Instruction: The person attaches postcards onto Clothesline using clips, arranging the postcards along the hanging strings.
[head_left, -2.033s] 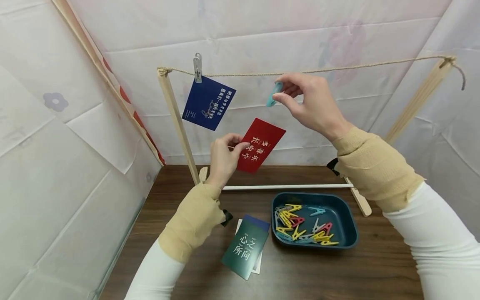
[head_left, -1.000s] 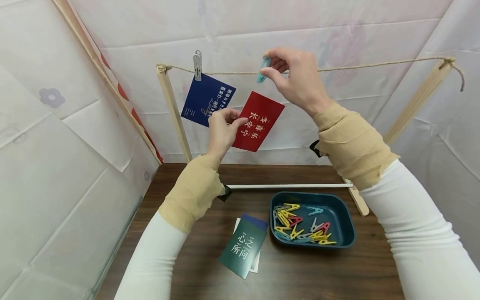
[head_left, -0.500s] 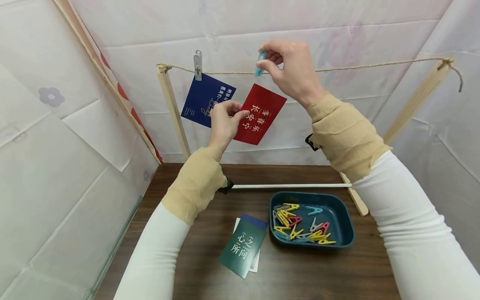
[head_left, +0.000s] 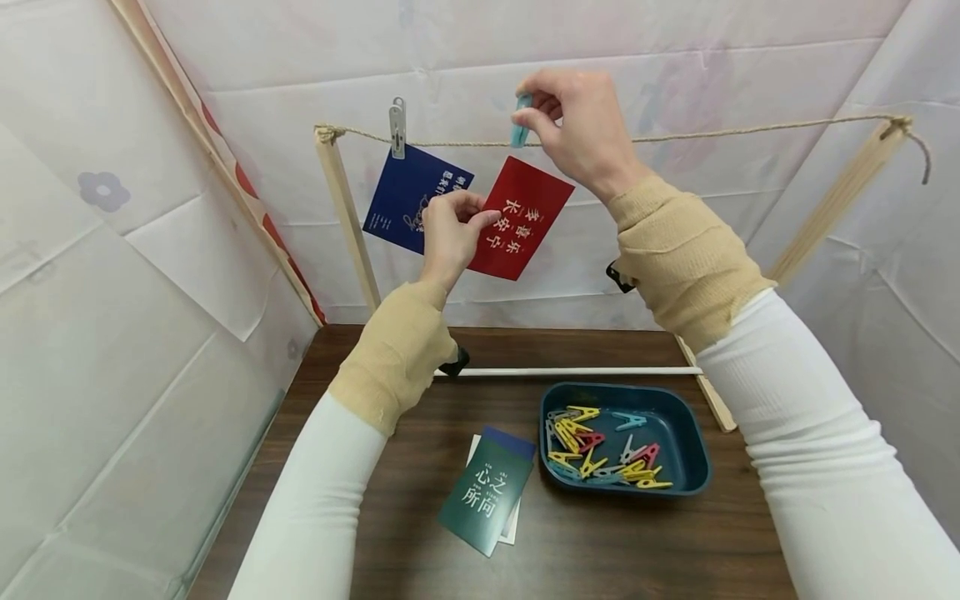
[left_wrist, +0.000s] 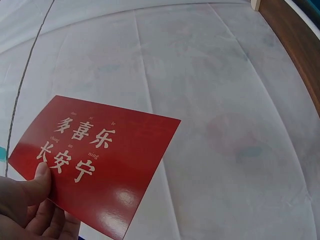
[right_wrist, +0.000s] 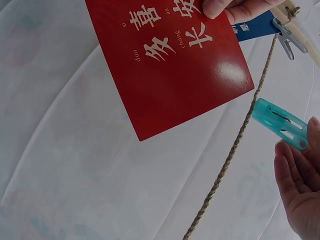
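My left hand (head_left: 452, 233) pinches a red card (head_left: 525, 212) with white characters by its left edge, thumb in front. The card is tilted, its upper corner just under the twine (head_left: 697, 135). Above that corner my right hand (head_left: 588, 125) pinches a light-blue clothespin (head_left: 521, 122) between thumb and fingers. In the right wrist view the mouth of the clothespin (right_wrist: 280, 123) is right at the twine, near the card's corner. A blue card (head_left: 408, 196) hangs to the left from a grey clothespin (head_left: 397, 129), partly hidden behind my left hand.
A dark blue tray (head_left: 693, 442) of yellow, red, grey and blue clothespins stands on the brown table (head_left: 615, 542). Left of it lies a stack of cards, a green card (head_left: 487, 496) on top. Wooden posts (head_left: 347, 217) hold the twine; a white rod (head_left: 577, 372) runs low between them.
Both hands have risen, bringing the red card up close under the twine. The right hand has also moved left, taking the light-blue clothespin up to the twine.
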